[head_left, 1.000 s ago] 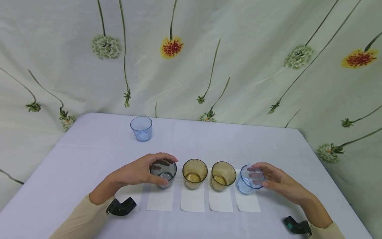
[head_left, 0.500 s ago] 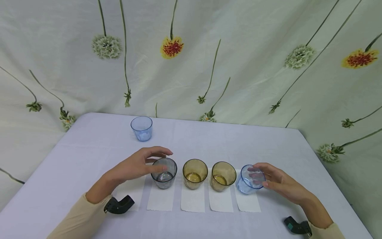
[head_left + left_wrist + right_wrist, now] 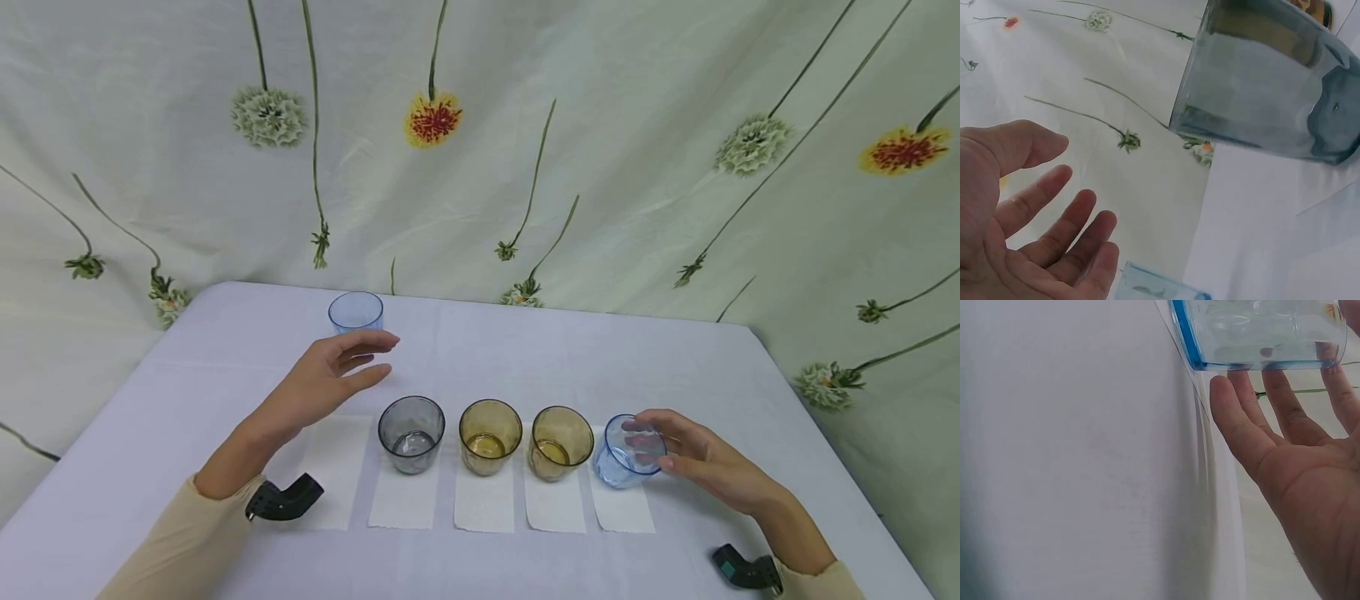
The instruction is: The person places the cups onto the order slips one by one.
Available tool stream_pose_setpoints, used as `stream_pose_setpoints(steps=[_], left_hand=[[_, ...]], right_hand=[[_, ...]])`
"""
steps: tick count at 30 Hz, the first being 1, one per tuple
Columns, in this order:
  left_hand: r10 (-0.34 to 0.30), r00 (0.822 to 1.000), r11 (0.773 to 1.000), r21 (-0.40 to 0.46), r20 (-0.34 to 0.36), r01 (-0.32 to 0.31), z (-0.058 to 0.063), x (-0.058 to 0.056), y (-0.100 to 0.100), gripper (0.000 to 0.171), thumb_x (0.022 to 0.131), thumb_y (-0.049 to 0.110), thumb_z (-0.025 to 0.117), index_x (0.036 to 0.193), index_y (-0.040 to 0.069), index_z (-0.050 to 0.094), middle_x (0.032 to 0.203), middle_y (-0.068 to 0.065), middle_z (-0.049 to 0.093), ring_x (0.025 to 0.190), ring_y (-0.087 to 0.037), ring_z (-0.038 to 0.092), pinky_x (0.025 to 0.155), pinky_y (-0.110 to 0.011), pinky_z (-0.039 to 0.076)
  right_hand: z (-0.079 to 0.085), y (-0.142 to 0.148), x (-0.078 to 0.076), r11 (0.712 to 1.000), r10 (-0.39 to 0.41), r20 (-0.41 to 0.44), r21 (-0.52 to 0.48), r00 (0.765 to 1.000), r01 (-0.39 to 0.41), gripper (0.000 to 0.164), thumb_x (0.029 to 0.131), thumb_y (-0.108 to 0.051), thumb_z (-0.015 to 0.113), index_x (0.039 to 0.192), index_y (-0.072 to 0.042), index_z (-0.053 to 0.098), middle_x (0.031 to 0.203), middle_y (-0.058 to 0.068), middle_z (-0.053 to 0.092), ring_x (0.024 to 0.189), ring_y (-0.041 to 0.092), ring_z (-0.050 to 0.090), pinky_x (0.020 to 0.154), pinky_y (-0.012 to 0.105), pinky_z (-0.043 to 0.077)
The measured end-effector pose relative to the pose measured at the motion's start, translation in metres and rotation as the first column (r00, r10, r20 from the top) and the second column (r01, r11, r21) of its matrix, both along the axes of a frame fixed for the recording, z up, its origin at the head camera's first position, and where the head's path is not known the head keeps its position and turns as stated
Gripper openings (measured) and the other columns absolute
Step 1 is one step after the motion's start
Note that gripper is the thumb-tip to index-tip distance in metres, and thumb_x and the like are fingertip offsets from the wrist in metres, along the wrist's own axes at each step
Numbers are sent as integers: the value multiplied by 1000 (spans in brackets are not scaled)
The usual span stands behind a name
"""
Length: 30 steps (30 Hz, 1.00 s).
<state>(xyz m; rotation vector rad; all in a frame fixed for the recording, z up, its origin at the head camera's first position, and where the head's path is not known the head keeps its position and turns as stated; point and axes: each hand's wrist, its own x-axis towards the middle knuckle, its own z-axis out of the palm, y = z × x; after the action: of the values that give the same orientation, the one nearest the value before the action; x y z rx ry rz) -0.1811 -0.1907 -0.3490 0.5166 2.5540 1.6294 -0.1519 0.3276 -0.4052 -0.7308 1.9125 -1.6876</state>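
My left hand is in the air behind the row of glasses, its fingers loosely extended and holding nothing. It partly covers the far blue glass; I cannot tell whether they touch. In the left wrist view a smoky grey glass stands away from the fingertips. That grey glass is leftmost in the row, and two amber glasses follow to its right. At the row's right end my right hand holds a blue glass, fingers on its far side and thumb on its near side.
White paper strips lie side by side on the white-covered table, under the row. The leftmost strip bears no glass. Behind the table hangs a flower-print cloth. A black wrist device sits by the left sleeve.
My left hand has let go of the grey glass and moved back and left toward the far blue glass. The right hand and its blue glass have stayed still.
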Motion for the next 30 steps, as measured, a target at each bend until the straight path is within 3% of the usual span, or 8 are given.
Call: stream_pose_setpoints(steps=[4,8,12,15,16,20,24,30], left_hand=[[58,998,998,4,-38,-58,2,-4,-7,38,98,23,66,133,11,59,136,-5,60,123,-3,57,108,-18,41],[114,990,993,1,-83,-115,3,-11,-14,40,98,24,66,134,10,58,131,-3,61,120,-5,56,105,-14,41],[172,980,984,-30,-97,-176,3,-17,-20,45,97,28,68,136,10,58,138,-8,55,129,-23,49,117,-39,34],[211,973,975,-54,-89,-217,2,-22,-25,49,95,28,70,138,9,56,147,-16,45,135,-35,39,116,-62,23],[224,971,971,-62,-86,-230,1,-24,-26,50,95,27,70,139,8,55,150,-16,41,138,-39,36,116,-64,21],[251,968,966,-54,-30,-252,-1,-34,-32,62,95,29,70,148,9,46,161,-18,27,148,-42,22,118,-65,15],[248,967,969,-9,51,-248,-3,-43,-37,76,94,30,71,157,13,32,167,-12,14,153,-39,11,121,-62,15],[214,969,973,61,121,-222,-6,-52,-40,81,94,27,72,159,14,26,169,-7,9,155,-34,8,122,-58,13]], right_hand=[[0,1,0,1000,5,-4,-7,1000,-5,48,103,5,41,149,0,33,151,-3,45,136,10,49,104,29,49],[0,1,0,1000,-4,-4,16,1000,4,47,103,3,42,149,-1,33,151,-3,45,137,10,49,104,29,49],[0,1,0,1000,-5,-1,16,1000,5,47,103,3,42,149,0,33,151,-3,45,137,10,49,104,29,49],[-1,1,0,1000,-6,6,6,1000,6,47,103,4,42,149,0,34,151,-4,46,136,10,49,104,29,49],[-2,0,-1,1000,-7,8,5,1000,7,47,103,4,42,149,-1,34,150,-4,46,136,10,50,104,29,49],[-2,-1,0,1000,-16,11,14,1000,16,47,103,4,43,149,-1,34,150,-5,46,135,9,50,104,29,49],[-2,0,0,1000,-16,0,21,1000,16,47,103,4,43,149,-1,34,150,-3,46,136,10,49,104,28,49],[-1,-1,0,999,-25,-2,43,1000,25,47,103,2,43,149,-1,35,149,-5,46,135,8,50,103,27,49]])
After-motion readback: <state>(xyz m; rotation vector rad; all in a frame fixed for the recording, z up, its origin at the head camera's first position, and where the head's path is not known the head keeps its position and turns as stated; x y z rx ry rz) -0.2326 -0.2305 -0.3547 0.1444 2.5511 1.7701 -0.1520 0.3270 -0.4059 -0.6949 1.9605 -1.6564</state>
